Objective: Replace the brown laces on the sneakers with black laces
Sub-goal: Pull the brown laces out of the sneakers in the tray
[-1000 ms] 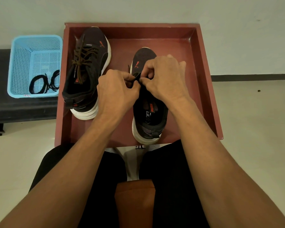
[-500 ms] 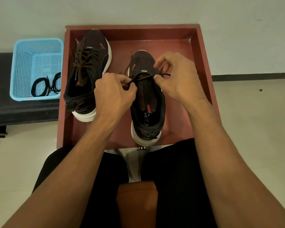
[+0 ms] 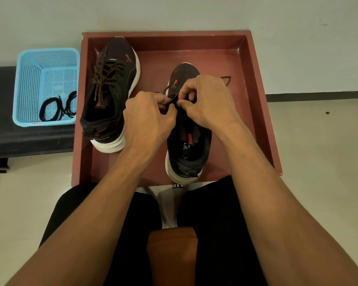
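Observation:
Two dark sneakers with white soles stand in a red-brown tray. The left sneaker is fully laced with a brown lace. Over the tongue of the right sneaker both hands meet. My left hand pinches the dark lace at the shoe's eyelets, and my right hand pinches the same lace from the other side. A loose brown lace end sticks out past my right hand. Black laces lie coiled in the blue basket.
The blue basket sits on a dark bench left of the tray, against a pale wall. My legs in black trousers and a brown seat edge fill the foreground. Pale tiled floor lies to the right.
My hands have closed together again over the right sneaker's tongue after drawing the lace apart sideways. A lace end now lies out to the right of my right hand.

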The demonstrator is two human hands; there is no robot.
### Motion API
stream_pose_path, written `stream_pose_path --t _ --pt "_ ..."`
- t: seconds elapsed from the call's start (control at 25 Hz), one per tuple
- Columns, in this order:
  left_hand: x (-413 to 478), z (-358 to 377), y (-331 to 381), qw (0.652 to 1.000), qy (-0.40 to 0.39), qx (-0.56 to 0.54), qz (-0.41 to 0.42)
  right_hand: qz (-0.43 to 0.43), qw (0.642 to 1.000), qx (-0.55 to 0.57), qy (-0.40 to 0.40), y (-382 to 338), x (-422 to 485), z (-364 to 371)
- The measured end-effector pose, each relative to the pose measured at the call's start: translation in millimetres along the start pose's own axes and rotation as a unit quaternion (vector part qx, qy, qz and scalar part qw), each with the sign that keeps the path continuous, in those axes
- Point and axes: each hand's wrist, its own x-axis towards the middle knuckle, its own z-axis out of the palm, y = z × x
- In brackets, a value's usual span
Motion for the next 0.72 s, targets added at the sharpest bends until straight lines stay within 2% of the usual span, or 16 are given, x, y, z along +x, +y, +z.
stream_pose_path --t 0.24,0.32,0.4,0.6,0.72 --pt "3 -1 -2 1.0 0.002 0.004 -0.019 0.107 0.992 0.031 0.06 31 -7 -21" --pt "3 1 -2 1.0 -0.005 0.004 -0.022 0.118 0.99 0.032 0.067 35 -9 -23" --pt "3 1 -4 1.0 -0.007 0.006 -0.022 0.103 0.992 0.037 0.07 31 -10 -22" --pt "6 -2 -6 1.0 -0.01 0.001 -0.013 -0.012 1.0 0.005 0.023 12 -4 -12" --pt "3 0 -3 1.0 -0.013 -0.003 0.003 -0.014 1.0 -0.01 -0.003 6 1 -3"
